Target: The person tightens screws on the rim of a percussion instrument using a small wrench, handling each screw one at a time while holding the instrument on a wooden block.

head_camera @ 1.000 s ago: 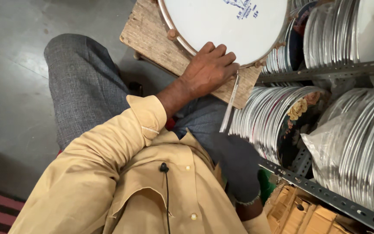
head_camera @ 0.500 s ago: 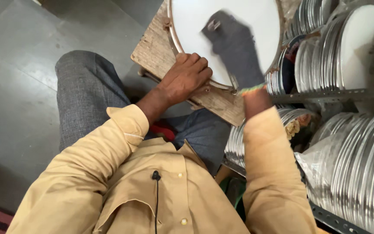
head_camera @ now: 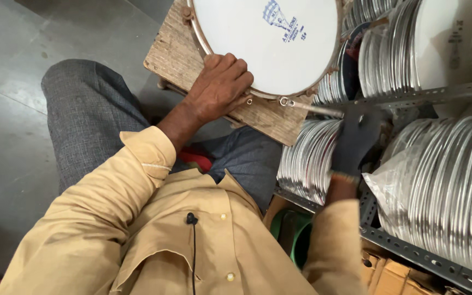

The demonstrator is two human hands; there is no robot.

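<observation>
Bare and curled, the left hand [head_camera: 219, 87] presses down on the near rim of a round drum [head_camera: 266, 46], its fingers bent over the metal hoop and resting on the white drumhead, which carries a small blue printed mark toward its far side. The drum lies flat on a worn wooden board [head_camera: 178, 54] that serves as a worktop, set across the seated person's lap above grey trousers [head_camera: 83, 120] and a grey floor [head_camera: 17, 65]. Right of the drum, the right hand [head_camera: 356, 139], in a dark glove [head_camera: 350, 147], is closed around a slim metal tool [head_camera: 312, 107] whose far end touches a tension fitting on the drum's hoop at its near right edge; the tool runs level from that fitting back to the gloved fist. Just behind the right hand stands a metal shelf rack [head_camera: 411, 97] packed with upright rows of drumheads [head_camera: 449, 180] in shiny hoops, some wrapped in clear plastic, filling the right side of the scene on two levels. Sleeves of a tan button shirt [head_camera: 154, 240] frame the near foreground, with a small black clip microphone [head_camera: 192, 219] fastened at the chest. Something green [head_camera: 293, 232] sits low beside the rack, partly hidden by the right sleeve, and cardboard shows beneath the lowest shelf.
</observation>
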